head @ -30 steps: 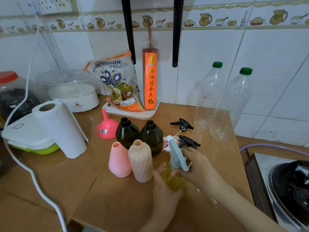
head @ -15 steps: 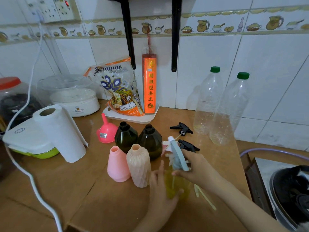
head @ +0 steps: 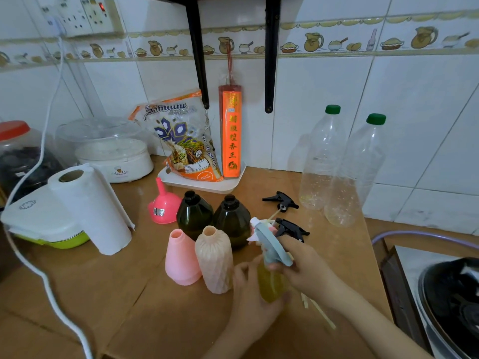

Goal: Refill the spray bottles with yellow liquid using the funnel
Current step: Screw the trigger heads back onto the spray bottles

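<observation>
A small bottle of yellow liquid (head: 272,283) stands on the wooden counter (head: 145,307), and my left hand (head: 252,304) grips its body. My right hand (head: 305,270) holds the pale blue spray head (head: 272,246) on its neck. To the left stand a pink bottle (head: 181,257) and a peach ribbed bottle (head: 215,260), both uncapped. Behind them are two dark uncapped bottles (head: 194,215) (head: 232,221). The pink funnel (head: 164,203) sits upside down beside them. Two black spray heads (head: 281,200) (head: 291,229) lie on the counter.
Two nearly empty clear bottles with green caps (head: 324,161) (head: 355,174) stand by the wall at right. A paper towel roll (head: 90,211), a white cable (head: 39,270) and a lidded box (head: 41,224) are at left. A stove with a dark pan (head: 451,307) sits at right.
The view has shifted slightly; my hands and the yellow bottle stay in about the same spot, with my right hand still on the spray head.
</observation>
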